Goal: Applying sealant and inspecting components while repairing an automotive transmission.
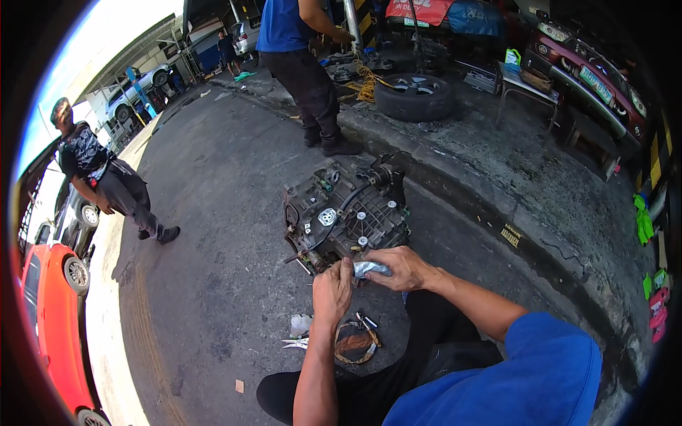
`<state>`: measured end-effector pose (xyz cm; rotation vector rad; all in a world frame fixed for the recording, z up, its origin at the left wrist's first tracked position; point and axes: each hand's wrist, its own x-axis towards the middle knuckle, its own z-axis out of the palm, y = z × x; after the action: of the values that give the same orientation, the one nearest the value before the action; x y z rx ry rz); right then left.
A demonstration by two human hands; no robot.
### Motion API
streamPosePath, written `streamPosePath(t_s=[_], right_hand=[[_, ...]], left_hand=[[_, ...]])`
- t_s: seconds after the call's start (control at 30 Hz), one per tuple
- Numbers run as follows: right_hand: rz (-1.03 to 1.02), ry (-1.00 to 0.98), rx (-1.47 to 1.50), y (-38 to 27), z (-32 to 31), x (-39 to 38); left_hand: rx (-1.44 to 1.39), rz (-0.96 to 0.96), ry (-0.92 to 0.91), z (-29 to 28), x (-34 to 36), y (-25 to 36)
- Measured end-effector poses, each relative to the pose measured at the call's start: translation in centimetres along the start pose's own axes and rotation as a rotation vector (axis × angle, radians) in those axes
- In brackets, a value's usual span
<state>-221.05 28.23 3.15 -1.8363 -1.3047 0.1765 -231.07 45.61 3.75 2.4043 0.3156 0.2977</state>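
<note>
My left hand (332, 290) and my right hand (403, 270) meet in front of me, both closed on a silver squeeze tube (371, 269). The right fingers wrap its body from the right. At its other end, the left thumb and fingers pinch it; the exact tip is hidden. Just beyond my hands sits a greasy metal transmission (348, 206) on the ground, with ribbed casing, hoses and several bright round spots. Below the hands lie pliers (295, 343), a whitish crumpled piece (300, 324), and a round ring-like part (353, 360) with brown material inside it.
A person in a blue shirt (291, 28) stands beyond the transmission; another person (99, 163) stands at left. A loose wheel (414, 97), yellow cord (364, 86) and small table (529, 89) are at back right. A gutter (490, 220) runs along the right. A red car (60, 319) is at left.
</note>
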Motion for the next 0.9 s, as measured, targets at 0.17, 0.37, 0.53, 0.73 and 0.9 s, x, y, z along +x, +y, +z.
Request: streamPosePath(t_s=[0.17,0.37,0.53,0.73,0.9], right_hand=[[0.021,0.127,-0.098,1.0,0.5,0.6],[0.041,0.099,0.027,2.0,1.8,1.6],[-0.01,0.126,0.019,2.4,2.4,1.9],[-0.013,0.169,-0.021,2.5,2.3,1.7],[0.057,0.265,-0.085,1.7,2.5,1.6]], left_hand=[[-0.267,0.028,0.153,-0.1,0.8,0.4],[-0.231,0.044,0.155,-0.7,0.8,-1.0],[0.071,-0.025,0.166,-0.7,0.7,-1.0],[-0.231,0.059,0.23,0.3,1.1,-1.4],[-0.33,-0.123,0.313,0.1,1.6,-1.6]])
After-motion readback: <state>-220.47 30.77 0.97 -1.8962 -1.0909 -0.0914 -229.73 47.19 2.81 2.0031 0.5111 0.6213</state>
